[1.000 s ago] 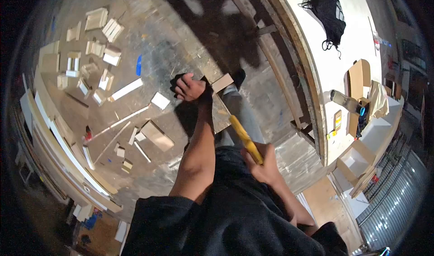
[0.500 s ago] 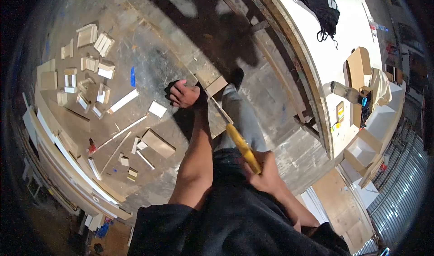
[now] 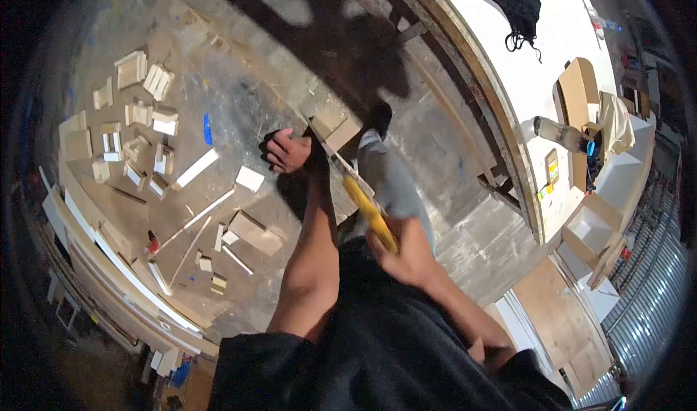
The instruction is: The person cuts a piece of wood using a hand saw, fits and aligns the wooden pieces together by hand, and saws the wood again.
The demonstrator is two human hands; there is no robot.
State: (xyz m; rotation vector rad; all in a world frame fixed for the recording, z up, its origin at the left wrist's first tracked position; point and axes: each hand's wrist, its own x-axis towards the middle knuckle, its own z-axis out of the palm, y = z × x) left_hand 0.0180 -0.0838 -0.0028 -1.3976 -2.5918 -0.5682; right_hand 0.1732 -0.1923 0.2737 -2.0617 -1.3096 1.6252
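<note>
My right hand (image 3: 408, 245) is wrapped round the yellow handle of a hand saw (image 3: 365, 206). Its narrow blade points up and left, alongside a beige wooden piece (image 3: 341, 136); whether the teeth are in the wood I cannot tell. My left hand (image 3: 289, 152) rests on the stained work surface (image 3: 239, 131), just left of the blade. Its fingers are curled closed, and what is under or inside them, if anything, is hidden. My leg in grey trousers (image 3: 392, 171) is right beside the saw.
Several small wooden blocks (image 3: 158, 81) lie at left, with a blue strip (image 3: 208, 129), a white block (image 3: 250, 179) and thin wooden strips (image 3: 194, 221). Long boards (image 3: 109, 247) line the left edge. A white table (image 3: 501, 41) at right holds a bottle (image 3: 555, 133) and black cloth (image 3: 512, 8).
My right hand has pushed the saw up and left along its length. My left hand stays in nearly the same place, with the whole view shifted slightly.
</note>
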